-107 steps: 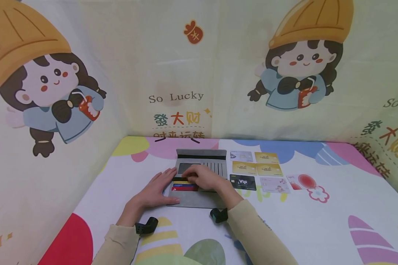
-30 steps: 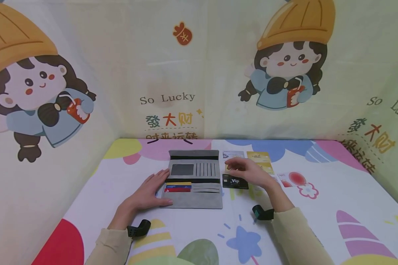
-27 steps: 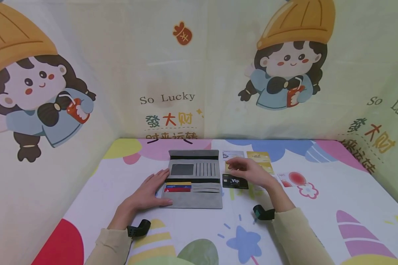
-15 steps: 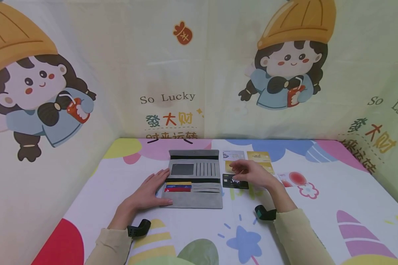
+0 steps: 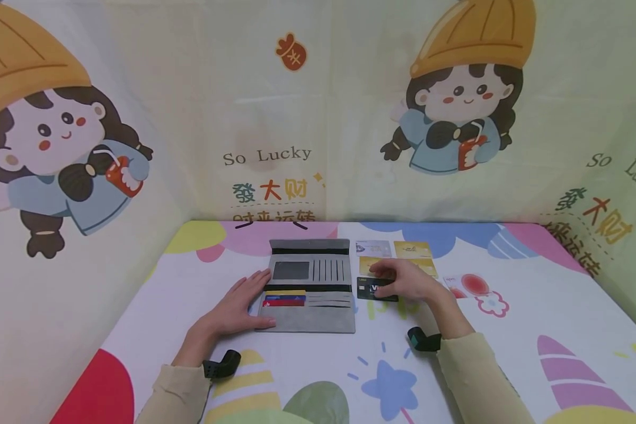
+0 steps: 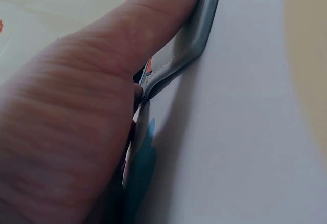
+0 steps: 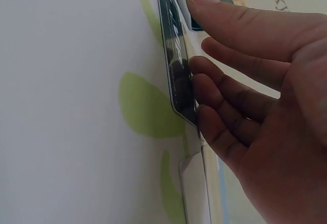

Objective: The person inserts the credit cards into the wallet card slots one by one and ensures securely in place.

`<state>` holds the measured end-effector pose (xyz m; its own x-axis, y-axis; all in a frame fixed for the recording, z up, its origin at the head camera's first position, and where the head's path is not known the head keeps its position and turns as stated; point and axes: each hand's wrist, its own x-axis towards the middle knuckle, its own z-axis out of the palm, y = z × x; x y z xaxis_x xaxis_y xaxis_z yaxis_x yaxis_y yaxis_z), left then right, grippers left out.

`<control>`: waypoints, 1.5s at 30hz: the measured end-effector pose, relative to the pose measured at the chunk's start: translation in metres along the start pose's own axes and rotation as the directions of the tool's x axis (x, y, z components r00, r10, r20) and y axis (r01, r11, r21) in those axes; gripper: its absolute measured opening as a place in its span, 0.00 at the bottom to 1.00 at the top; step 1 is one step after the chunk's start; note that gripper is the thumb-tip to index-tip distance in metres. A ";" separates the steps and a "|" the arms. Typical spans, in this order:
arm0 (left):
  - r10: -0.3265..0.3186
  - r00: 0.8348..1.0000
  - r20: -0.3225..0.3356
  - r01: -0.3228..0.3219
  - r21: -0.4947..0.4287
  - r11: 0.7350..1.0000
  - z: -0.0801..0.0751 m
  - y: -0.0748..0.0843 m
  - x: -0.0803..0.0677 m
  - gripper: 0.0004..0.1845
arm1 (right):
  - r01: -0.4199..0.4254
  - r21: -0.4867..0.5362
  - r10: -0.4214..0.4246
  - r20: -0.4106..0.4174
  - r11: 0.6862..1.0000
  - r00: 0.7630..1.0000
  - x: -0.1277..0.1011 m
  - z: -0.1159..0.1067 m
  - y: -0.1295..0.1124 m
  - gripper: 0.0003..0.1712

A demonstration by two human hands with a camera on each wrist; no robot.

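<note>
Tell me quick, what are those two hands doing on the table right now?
Left hand flat on the open grey felt wallet, steadying it. Right hand fingertips on the black VIP card, card still lying on the table. Nothing blocks the wallet's slots.

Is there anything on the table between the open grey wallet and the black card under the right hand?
Nothing: the head view shows only a narrow strip of bare tablecloth between the wallet and the black card.

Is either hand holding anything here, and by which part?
Right hand rests its fingers on the black VIP card, at its right end; a lifted grip cannot be told. Left hand presses flat on the wallet's left edge.
</note>
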<state>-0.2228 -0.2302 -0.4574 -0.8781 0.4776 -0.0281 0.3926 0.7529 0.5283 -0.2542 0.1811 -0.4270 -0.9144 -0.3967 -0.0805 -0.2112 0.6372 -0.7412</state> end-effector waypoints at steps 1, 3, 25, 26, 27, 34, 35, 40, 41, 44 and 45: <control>0.005 1.000 -0.002 -0.005 -0.001 1.000 0.000 0.000 0.000 0.59 | -0.002 -0.005 0.002 0.001 1.000 1.000 0.000 0.000 0.000 0.27; 0.009 1.000 -0.005 -0.009 -0.002 1.000 -0.001 0.001 0.000 0.59 | -0.007 -0.017 0.007 0.002 1.000 1.000 0.000 0.000 -0.001 0.28; -0.008 1.000 -0.002 0.008 -0.020 1.000 -0.001 0.002 -0.001 0.59 | -0.009 -0.152 0.016 0.045 0.988 0.999 0.001 0.005 -0.007 0.21; -0.009 1.000 -0.001 0.009 -0.022 1.000 -0.002 0.002 -0.001 0.59 | -0.011 -0.152 0.018 0.044 0.988 0.999 0.001 0.006 -0.007 0.21; -0.009 1.000 0.001 0.009 -0.021 1.000 -0.002 0.002 0.000 0.59 | -0.011 -0.152 0.018 0.043 0.988 0.999 0.001 0.006 -0.007 0.21; 0.002 1.000 0.003 -0.002 -0.015 1.000 -0.003 0.003 0.000 0.59 | 0.003 -0.148 0.002 0.032 0.989 0.999 -0.001 0.004 -0.007 0.24; 0.002 1.000 0.002 -0.002 -0.015 1.000 -0.003 0.003 0.000 0.59 | 0.006 -0.141 -0.002 0.028 0.990 1.000 -0.001 0.004 -0.007 0.24; 0.000 1.000 -0.001 0.000 -0.013 1.000 -0.002 0.002 0.001 0.59 | 0.047 -0.102 -0.047 0.006 0.994 0.999 -0.003 0.003 -0.003 0.25; -0.002 1.000 0.000 0.002 -0.012 1.000 -0.002 0.002 0.001 0.59 | 0.055 -0.098 -0.055 0.004 0.994 0.998 -0.002 0.003 -0.003 0.25; -0.009 1.000 0.004 0.009 -0.010 1.000 -0.002 0.002 0.001 0.59 | 0.059 -0.108 -0.059 -0.003 0.992 0.998 -0.002 0.002 -0.001 0.24; -0.011 1.000 0.004 0.011 -0.012 1.000 -0.002 0.002 0.000 0.59 | 0.054 -0.112 -0.055 -0.005 0.992 0.998 -0.002 0.002 -0.001 0.24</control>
<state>-0.2228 -0.2295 -0.4545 -0.8811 0.4714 -0.0376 0.3798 0.7527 0.5377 -0.2514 0.1799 -0.4276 -0.9032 -0.4278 -0.0358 -0.2980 0.6848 -0.6650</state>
